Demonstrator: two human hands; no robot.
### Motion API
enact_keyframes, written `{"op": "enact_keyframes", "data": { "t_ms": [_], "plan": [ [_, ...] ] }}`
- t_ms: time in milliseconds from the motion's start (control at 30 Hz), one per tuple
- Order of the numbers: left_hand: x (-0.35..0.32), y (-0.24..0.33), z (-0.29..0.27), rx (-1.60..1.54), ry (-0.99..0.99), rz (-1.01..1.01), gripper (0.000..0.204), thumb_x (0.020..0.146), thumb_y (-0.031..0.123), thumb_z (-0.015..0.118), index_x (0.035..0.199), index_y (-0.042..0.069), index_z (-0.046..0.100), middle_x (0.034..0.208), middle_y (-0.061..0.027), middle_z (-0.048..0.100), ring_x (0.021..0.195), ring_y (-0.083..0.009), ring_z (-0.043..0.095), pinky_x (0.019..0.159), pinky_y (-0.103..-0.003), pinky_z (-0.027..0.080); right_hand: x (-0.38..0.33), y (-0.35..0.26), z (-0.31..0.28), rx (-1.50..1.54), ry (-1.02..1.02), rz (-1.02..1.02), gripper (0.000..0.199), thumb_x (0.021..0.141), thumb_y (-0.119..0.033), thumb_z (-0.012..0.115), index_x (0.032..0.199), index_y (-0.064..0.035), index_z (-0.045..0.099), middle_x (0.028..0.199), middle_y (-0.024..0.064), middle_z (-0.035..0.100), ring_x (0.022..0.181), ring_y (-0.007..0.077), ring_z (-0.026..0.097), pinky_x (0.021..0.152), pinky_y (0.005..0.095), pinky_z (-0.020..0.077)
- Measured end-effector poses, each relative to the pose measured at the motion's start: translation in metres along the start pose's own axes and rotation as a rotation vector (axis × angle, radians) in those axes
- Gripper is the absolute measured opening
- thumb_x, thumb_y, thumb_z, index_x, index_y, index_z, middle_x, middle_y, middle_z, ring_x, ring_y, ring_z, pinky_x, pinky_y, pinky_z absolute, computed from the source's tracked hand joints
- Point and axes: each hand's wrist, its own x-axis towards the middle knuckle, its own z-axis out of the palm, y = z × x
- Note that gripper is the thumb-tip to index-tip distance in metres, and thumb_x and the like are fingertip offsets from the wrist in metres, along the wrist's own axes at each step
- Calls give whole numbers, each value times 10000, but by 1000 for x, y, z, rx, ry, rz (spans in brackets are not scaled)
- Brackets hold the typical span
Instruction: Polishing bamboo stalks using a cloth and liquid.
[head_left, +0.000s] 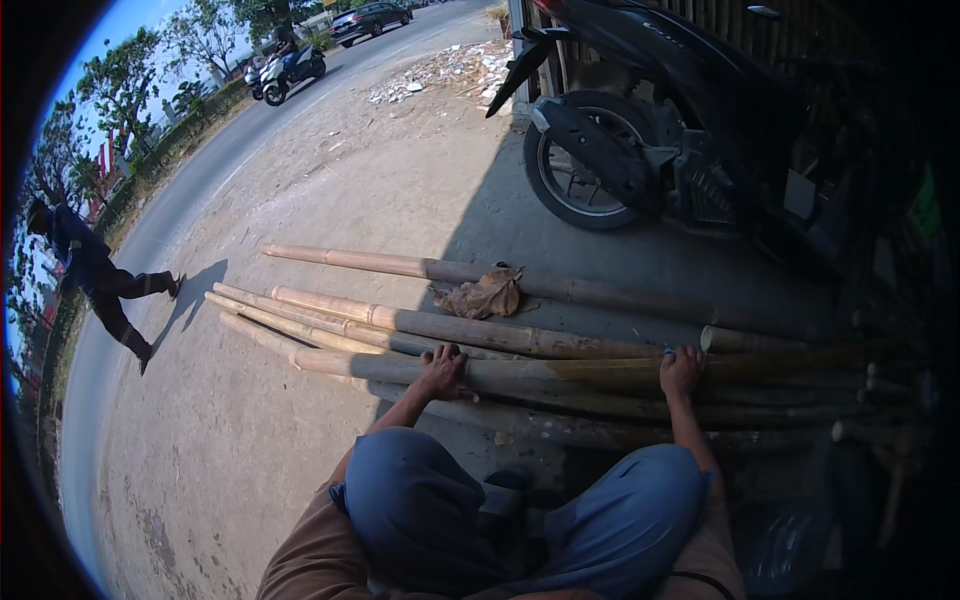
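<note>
Several long bamboo poles lie side by side on the ground in front of my knees. My left hand (441, 374) is closed over the top of a thick bamboo pole (510, 375), near where sunlight gives way to shade. Farther right along the same pole, my right hand (682, 372) also grips it, with its fingers curled over the far side. A small blue spot shows at the right hand's fingers; I cannot make out what it is. Just beyond lies another bamboo pole (450, 325), and a separate bamboo pole (345, 258) rests farther off.
A crumpled brown dry leaf or paper (483, 294) sits between the poles. A parked black motorcycle (640, 130) stands at the far right. To the left, a person (95, 275) walks beside the road (215, 165), where a white scooter (285, 72) and a dark car (370, 20) appear.
</note>
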Motion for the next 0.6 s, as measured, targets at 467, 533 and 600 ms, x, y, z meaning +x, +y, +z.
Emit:
{"op": "enact_keyframes", "data": {
  "t_ms": [467, 533, 600],
  "plan": [
    [-5, -14, 6, -143, 156, 64, 899, 643, 676, 901, 1318, 124, 682, 1228, -110, 671, 1293, -325, 596, 1176, -673, 249, -12, -32, -13, 83, -24, 47, 247, 894, -237, 654, 1068, -82, 737, 1144, 136, 683, 1188, 368, 623, 1244, 634, 327],
    [6, -11, -3, -137, 61, 73, 900, 674, 686, 878, 1349, 124, 681, 1284, -111, 672, 1331, -324, 585, 1186, -680, 244, -12, 11, -24, -13, 6, 109, 258, 899, -232, 652, 1089, -84, 742, 1158, 128, 687, 1192, 368, 626, 1243, 629, 333],
    [10, -15, 0, -134, -77, 39, 904, 744, 706, 818, 1425, 129, 673, 1417, -125, 661, 1427, -322, 538, 1213, -695, 214, -6, 30, -28, -36, -4, 114, 247, 878, -230, 679, 1063, -77, 737, 1156, 131, 687, 1187, 371, 620, 1208, 612, 373]
  ]
}}
